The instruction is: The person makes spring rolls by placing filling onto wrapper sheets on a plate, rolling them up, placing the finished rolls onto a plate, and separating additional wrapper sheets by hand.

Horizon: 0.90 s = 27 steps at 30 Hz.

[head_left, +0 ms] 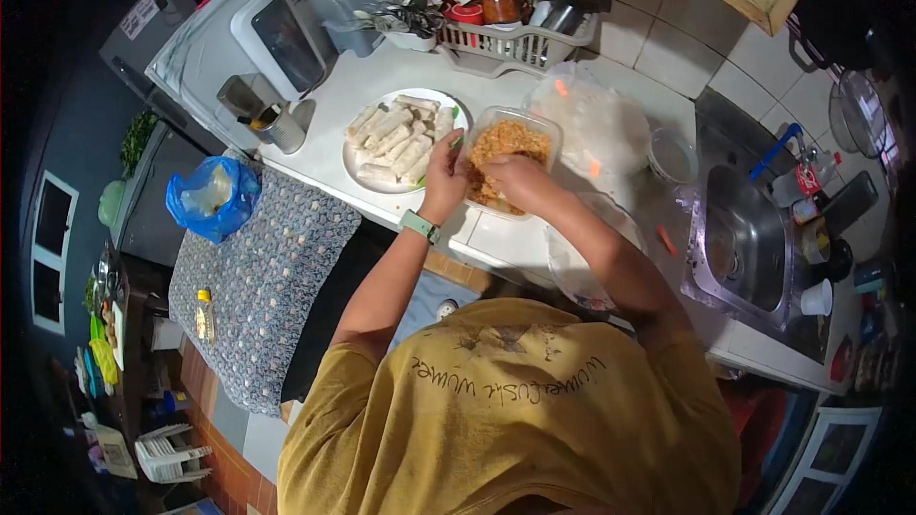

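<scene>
My left hand [444, 176], with a pale green watch at the wrist, is closed beside the left rim of a clear plastic container [555, 122]. A slim green chili pepper [457, 142] pokes out at its fingertips. My right hand [515, 179] reaches into the container from the right, with fingers bent down and pinched at the shredded orange filling [510, 138]; the fingertips are partly hidden. Left of the container, a white plate [357, 167] bears several pale wrapped rolls [391, 133], some with green ends at the plate's right side.
Thin round wrappers in plastic [596, 119] lie right of the container. A bowl [673, 154] stands by the steel sink [730, 229]. Behind are a dish rack [515, 46] and a white appliance [280, 43]. A blue bag [215, 200] rests on a patterned cloth [258, 267] at left.
</scene>
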{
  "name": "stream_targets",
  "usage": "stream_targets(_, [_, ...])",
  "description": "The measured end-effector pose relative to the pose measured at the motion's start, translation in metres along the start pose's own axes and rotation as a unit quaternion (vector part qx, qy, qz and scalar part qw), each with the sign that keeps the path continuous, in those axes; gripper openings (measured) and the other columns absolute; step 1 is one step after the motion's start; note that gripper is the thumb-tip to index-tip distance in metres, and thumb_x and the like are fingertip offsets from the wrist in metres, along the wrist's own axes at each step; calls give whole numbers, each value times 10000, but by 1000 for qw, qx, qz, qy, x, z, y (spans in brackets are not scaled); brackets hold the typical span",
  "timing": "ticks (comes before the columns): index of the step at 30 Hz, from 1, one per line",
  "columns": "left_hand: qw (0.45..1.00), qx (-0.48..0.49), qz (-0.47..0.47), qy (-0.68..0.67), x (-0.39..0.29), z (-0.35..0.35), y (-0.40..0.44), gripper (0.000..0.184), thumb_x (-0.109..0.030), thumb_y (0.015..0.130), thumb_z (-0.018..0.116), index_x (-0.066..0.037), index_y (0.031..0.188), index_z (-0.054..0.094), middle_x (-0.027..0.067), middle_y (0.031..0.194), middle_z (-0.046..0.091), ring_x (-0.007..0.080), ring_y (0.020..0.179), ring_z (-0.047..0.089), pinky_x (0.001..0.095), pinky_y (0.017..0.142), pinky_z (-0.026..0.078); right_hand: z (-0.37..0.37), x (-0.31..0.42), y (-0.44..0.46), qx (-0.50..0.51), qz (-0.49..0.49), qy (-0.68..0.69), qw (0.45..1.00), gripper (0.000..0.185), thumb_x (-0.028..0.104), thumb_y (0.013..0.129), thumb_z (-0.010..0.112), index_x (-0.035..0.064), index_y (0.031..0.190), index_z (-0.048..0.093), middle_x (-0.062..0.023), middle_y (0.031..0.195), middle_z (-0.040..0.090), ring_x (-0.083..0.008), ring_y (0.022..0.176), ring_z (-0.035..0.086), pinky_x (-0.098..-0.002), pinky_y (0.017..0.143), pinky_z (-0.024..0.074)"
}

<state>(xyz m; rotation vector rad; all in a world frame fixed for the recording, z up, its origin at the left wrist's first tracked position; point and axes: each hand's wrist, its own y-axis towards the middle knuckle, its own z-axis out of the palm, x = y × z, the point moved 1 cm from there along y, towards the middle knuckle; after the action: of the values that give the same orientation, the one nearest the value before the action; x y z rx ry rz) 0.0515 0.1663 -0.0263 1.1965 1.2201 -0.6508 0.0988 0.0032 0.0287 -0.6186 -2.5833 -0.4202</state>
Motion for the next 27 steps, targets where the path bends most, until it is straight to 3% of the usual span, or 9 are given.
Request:
stream_targets(2, [999, 13, 2, 31, -7, -1, -2, 477, 95, 871, 407, -45, 1325, 372, 116, 1276, 471, 202, 1141, 505, 280, 937, 404, 27, -13, 21, 66, 32, -63, 995, 167, 18, 733, 572, -8, 894, 608, -197, 899, 591, -361, 876, 593, -419, 748, 474])
stream_targets(10, [1000, 6, -13, 9, -1, 3, -2, 433, 97, 879, 400, -38, 1291, 396, 130, 1238, 479, 210, 1139, 497, 295, 926, 415, 39, -20, 19, 158, 48, -111, 980, 160, 71, 749, 563, 4, 852, 666, -218, 919, 607, -360, 885, 606, -432, 763, 466])
stream_targets(13, [1000, 9, -16, 16, -4, 2, -1, 431, 93, 880, 406, -45, 1288, 400, 137, 1228, 484, 212, 1120, 507, 301, 911, 424, 35, -24, 18, 154, -1, -110, 982, 157, 178, 734, 578, 84, 792, 690, -158, 821, 638, -336, 762, 628, -440, 682, 487])
stream_targets(15, [1000, 2, -10, 16, -14, 4, -1, 425, 89, 881, 410, -43, 1285, 402, 137, 1224, 488, 210, 1113, 510, 302, 906, 426, 40, -30, 16, 20, -159, -14, 987, 145, 200, 727, 583, 106, 773, 684, -135, 743, 629, -329, 711, 622, -435, 643, 486])
stream_targets(19, [1000, -4, -1, 11, -10, 4, -3, 410, 75, 884, 418, -42, 1276, 408, 131, 1208, 502, 198, 1086, 519, 297, 885, 430, 40, -30, 15, 97, -144, -66, 983, 142, 199, 721, 586, 98, 768, 674, -127, 704, 619, -327, 680, 615, -435, 622, 484])
stream_targets(22, [999, -22, 18, 30, 0, 4, -2, 390, 79, 877, 420, -28, 1252, 424, 140, 1166, 530, 206, 1063, 534, 291, 900, 427, 39, -32, 18, 176, -51, -129, 975, 142, 191, 715, 591, 95, 772, 678, -121, 721, 631, -315, 695, 625, -429, 628, 482])
stream_targets(24, [999, -36, 14, 7, 0, 5, -1, 376, 86, 873, 417, -17, 1234, 434, 143, 1137, 547, 214, 1045, 543, 295, 909, 427, 28, -38, 15, 131, -31, 0, 991, 202, 152, 639, 665, 77, 826, 688, -159, 750, 640, -333, 683, 615, -402, 625, 487])
stream_targets(25, [999, -31, 28, 19, 2, 4, -1, 376, 88, 873, 415, -17, 1234, 432, 139, 1142, 542, 211, 1049, 540, 291, 915, 422, 15, -35, 16, 138, 26, -2, 990, 271, 188, 649, 726, 86, 899, 698, -142, 793, 662, -255, 689, 637, -346, 646, 500])
stream_targets(27, [999, -23, 37, 31, 8, 2, 1, 382, 90, 875, 411, -16, 1242, 421, 135, 1156, 531, 202, 1073, 528, 275, 932, 406, -16, -29, 10, 60, 27, 95, 993, 302, 220, 678, 759, 65, 928, 690, -103, 799, 677, -154, 707, 628, -297, 657, 497])
